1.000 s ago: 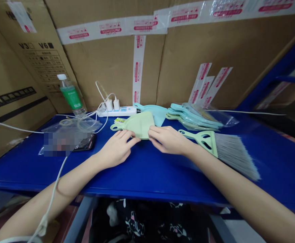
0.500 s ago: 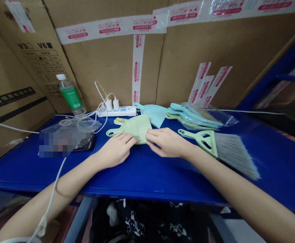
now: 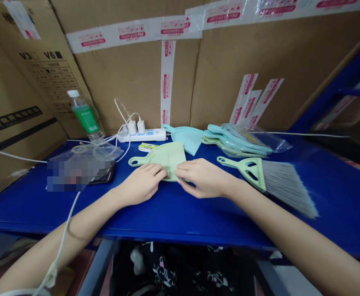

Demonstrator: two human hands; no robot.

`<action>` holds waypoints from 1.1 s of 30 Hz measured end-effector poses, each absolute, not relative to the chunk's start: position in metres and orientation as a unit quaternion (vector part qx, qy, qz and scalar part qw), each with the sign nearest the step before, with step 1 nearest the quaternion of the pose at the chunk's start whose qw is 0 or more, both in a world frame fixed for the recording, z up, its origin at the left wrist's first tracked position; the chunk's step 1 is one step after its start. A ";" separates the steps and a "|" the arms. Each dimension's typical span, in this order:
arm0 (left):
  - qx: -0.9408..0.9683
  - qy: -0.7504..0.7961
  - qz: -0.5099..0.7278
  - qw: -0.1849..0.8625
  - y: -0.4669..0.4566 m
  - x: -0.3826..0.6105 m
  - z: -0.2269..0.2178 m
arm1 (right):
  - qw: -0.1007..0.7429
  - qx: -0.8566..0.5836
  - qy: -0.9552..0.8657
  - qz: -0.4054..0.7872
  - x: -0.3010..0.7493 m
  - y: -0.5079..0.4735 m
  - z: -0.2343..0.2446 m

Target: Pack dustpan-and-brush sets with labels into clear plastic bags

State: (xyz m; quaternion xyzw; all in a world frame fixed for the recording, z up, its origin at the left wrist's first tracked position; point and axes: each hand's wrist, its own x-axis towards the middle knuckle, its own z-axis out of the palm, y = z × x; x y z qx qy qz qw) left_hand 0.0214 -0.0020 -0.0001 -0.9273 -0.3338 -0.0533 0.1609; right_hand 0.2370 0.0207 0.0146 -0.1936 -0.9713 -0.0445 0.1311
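A light green dustpan (image 3: pixel 171 155) lies in the middle of the blue table, its looped handle pointing left. On its near left edge my left hand (image 3: pixel 143 182) is closed, fingers curled over the rim. My right hand (image 3: pixel 200 177) pinches the near right corner, and its fingertips cover that part of the pan. To the right rests a small hand brush (image 3: pixel 280 183) with a green handle and grey bristles, touched by neither hand. Behind the green pan is a light blue dustpan (image 3: pixel 188 137).
A pile of bagged blue and green dustpans (image 3: pixel 237 142) sits at the back right. At the back left are a power strip (image 3: pixel 155 135) with cables, a green-labelled bottle (image 3: pixel 86 117) and a clear plastic bag (image 3: pixel 105 151). Large cardboard (image 3: pixel 133 78) stands behind the table (image 3: pixel 180 222).
The green dustpan has shifted slightly towards me, its near edge lower. My right hand has moved a little nearer and to the left with it. My left hand has hardly moved.
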 end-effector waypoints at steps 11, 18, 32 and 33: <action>-0.935 -0.324 -0.030 0.145 -0.003 0.023 0.001 | 0.100 -0.220 -0.970 0.035 0.237 0.018 0.016; -0.938 -0.318 -0.035 0.135 -0.004 0.022 0.001 | 0.101 -0.214 -0.970 0.059 0.239 0.020 0.013; -0.956 -0.278 -0.051 0.075 -0.008 0.024 0.005 | 0.062 -0.224 -0.961 0.147 0.246 0.017 0.022; -0.958 -0.273 -0.057 0.063 -0.009 0.024 0.005 | 0.062 -0.218 -0.961 0.161 0.246 0.017 0.022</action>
